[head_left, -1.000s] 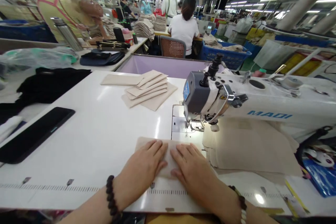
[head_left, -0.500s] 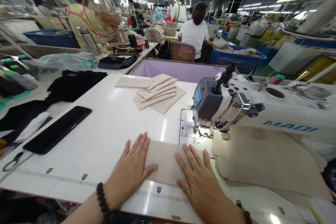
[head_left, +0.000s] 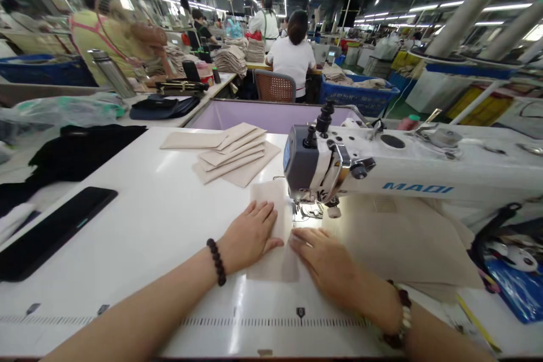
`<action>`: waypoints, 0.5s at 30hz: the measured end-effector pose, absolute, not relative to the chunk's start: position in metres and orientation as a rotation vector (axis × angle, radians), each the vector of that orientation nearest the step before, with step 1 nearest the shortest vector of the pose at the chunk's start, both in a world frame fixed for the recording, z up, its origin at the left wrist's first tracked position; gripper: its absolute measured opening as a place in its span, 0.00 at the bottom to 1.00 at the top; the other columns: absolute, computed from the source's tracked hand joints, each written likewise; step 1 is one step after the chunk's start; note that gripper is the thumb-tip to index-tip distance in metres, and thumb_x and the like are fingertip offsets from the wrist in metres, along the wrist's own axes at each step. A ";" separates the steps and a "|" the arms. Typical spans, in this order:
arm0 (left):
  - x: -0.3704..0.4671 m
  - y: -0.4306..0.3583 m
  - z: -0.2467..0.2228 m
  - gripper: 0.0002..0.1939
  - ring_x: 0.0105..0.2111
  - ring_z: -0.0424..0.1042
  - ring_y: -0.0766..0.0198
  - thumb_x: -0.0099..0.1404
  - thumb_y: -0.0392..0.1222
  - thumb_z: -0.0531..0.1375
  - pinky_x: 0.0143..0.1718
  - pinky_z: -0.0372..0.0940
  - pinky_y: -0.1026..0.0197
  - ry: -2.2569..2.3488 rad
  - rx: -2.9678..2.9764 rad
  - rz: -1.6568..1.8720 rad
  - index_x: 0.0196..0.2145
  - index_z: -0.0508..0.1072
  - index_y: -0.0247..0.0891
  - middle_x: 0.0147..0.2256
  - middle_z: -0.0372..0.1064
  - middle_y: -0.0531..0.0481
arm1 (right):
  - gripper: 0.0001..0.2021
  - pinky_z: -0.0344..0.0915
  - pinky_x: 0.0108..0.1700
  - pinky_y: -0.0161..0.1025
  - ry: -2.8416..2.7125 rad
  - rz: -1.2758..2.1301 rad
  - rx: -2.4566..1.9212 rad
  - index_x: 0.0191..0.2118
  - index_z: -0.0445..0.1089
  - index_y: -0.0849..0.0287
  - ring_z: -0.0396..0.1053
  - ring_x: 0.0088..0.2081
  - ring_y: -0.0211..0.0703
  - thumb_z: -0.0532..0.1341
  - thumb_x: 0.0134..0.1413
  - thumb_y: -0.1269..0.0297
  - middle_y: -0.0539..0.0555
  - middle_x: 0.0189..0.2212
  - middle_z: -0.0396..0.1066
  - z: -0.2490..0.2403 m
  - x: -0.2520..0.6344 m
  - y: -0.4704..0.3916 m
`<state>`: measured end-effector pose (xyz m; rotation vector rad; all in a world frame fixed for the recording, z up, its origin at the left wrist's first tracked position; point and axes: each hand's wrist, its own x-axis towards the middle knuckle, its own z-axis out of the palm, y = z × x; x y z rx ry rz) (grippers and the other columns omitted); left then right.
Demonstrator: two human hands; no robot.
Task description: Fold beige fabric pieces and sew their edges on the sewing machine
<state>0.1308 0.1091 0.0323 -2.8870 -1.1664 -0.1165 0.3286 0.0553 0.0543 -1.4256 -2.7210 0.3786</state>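
Observation:
A folded beige fabric piece (head_left: 271,268) lies lengthwise on the white table, its right edge beside the needle area of the MAQI sewing machine (head_left: 360,167). My left hand (head_left: 252,235) rests flat on it, fingers stretched forward and thumb out to the side. At the fabric's right edge, just in front of the presser foot (head_left: 297,212), my right hand (head_left: 324,254) has its fingers bent and held together on the cloth. Its thumb is partly hidden. Beyond my left hand is a fanned pile of folded beige pieces (head_left: 231,155).
Large beige panels (head_left: 403,237) lie under the machine arm. On the left are a black phone (head_left: 59,232) and black cloth (head_left: 80,153). A ruler strip (head_left: 237,322) runs along the front. A co-worker (head_left: 292,56) sits ahead, beside a blue crate (head_left: 356,93).
The fabric piece has turned from crosswise to lengthwise and moved up beside the needle. My right hand has drawn its spread fingers together at its edge. The view has shifted right.

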 end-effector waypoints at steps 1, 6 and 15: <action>0.137 0.117 0.032 0.30 0.55 0.55 0.44 0.63 0.50 0.56 0.55 0.52 0.43 -1.169 -2.878 -0.100 0.53 0.59 0.21 0.55 0.55 0.30 | 0.15 0.60 0.48 0.46 -2.749 0.344 -1.381 0.48 0.64 0.58 0.63 0.45 0.45 0.48 0.58 0.73 0.58 0.46 0.65 0.056 0.334 0.062; 0.160 0.131 0.038 0.18 0.46 0.64 0.51 0.60 0.41 0.60 0.48 0.62 0.52 -1.146 -2.924 -0.094 0.45 0.67 0.25 0.45 0.65 0.37 | 0.13 0.57 0.34 0.37 -2.783 0.149 -1.385 0.46 0.64 0.56 0.62 0.34 0.41 0.49 0.59 0.71 0.55 0.35 0.64 0.047 0.349 0.082; 0.169 0.133 0.023 0.18 0.50 0.59 0.52 0.63 0.40 0.57 0.53 0.58 0.55 -1.199 -2.970 -0.201 0.47 0.64 0.25 0.49 0.59 0.38 | 0.12 0.50 0.30 0.37 -2.723 0.123 -1.457 0.44 0.64 0.56 0.60 0.31 0.40 0.51 0.56 0.74 0.51 0.31 0.65 0.043 0.348 0.079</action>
